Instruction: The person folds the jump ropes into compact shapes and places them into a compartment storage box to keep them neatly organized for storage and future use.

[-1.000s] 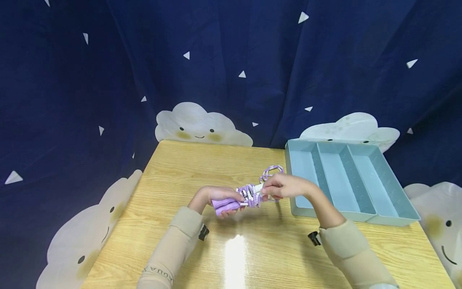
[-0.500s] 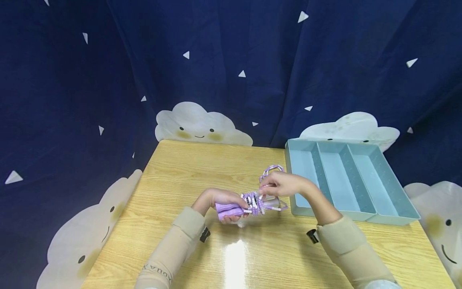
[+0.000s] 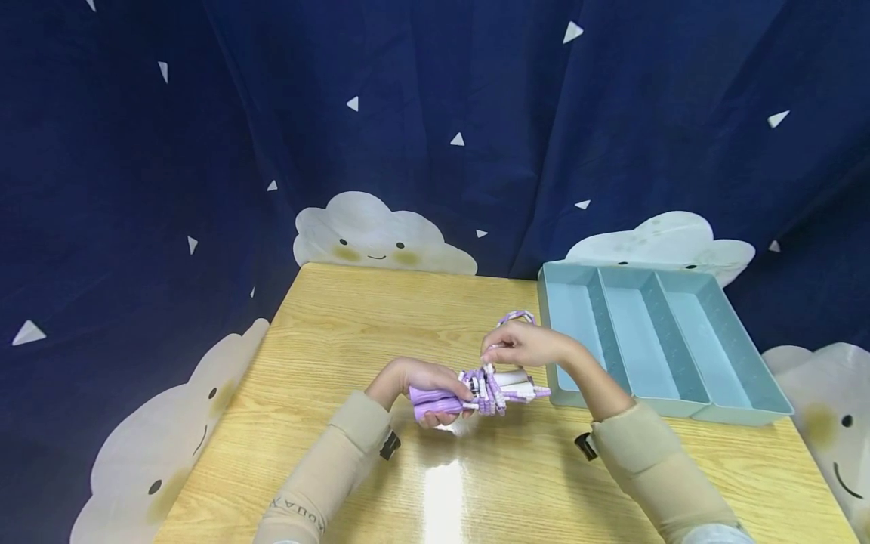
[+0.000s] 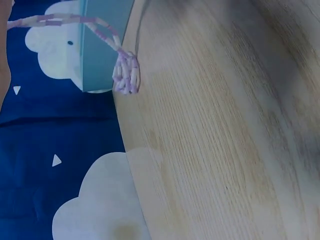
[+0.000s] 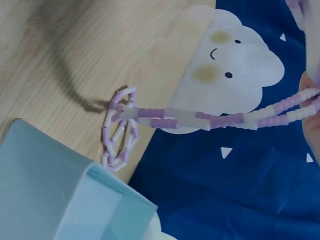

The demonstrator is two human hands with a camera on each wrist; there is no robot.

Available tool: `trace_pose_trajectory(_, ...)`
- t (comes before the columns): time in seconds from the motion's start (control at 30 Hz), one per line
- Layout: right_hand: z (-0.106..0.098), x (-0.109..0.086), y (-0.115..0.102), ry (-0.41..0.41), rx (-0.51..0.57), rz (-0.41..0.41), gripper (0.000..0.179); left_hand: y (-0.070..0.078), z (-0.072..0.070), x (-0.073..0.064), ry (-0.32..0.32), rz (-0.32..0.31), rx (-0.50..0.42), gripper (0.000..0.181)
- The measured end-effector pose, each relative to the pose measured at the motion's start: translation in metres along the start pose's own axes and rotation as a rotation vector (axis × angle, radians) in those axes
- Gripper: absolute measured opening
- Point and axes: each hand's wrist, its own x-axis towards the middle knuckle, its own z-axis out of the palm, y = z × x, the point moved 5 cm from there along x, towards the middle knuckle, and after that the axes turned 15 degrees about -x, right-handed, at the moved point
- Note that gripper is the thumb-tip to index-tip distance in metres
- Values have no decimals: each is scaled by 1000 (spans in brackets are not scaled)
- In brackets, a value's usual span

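Observation:
My left hand (image 3: pixel 435 378) grips the purple handles (image 3: pixel 435 404) of a beaded jump rope, held together over the middle of the table. Purple and white beaded cord (image 3: pixel 491 394) is wound round the handles, and their white ends (image 3: pixel 511 377) stick out to the right. Just above the windings, my right hand (image 3: pixel 522 344) pinches the cord between thumb and fingers. In the right wrist view, a doubled length of beaded cord (image 5: pixel 200 119) runs from the hand area to a loose heap of loops (image 5: pixel 120 132) on the table beside a blue tray.
The light blue tray (image 3: pixel 686 409) with three long compartments stands at the right back of the wooden table (image 3: pixel 353 317). Behind the table hangs a dark blue curtain (image 3: pixel 408 91) with white triangles and clouds.
The left hand has shifted slightly right and down with the handles. The right hand has moved a little left, drawing cord over the handles, whose white ends now show.

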Motion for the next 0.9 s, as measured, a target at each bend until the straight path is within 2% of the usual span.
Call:
trace_pose_trajectory(0.2,3,0,6,30,88,43,15,2,1,-1,-37,24,-14,24)
trace_pose_trajectory(0.4,3,1,9,86,121,99,13,5,2,-4,-94,59,-62,11)
trace_pose_trajectory(0.63,9,3,18,145,188,81,9,4,0,-5,-99,51,-81,14)
trace_pose_trajectory(0.9,15,5,25,144,308,113,9,6,3,-4,-157,57,-72,14)
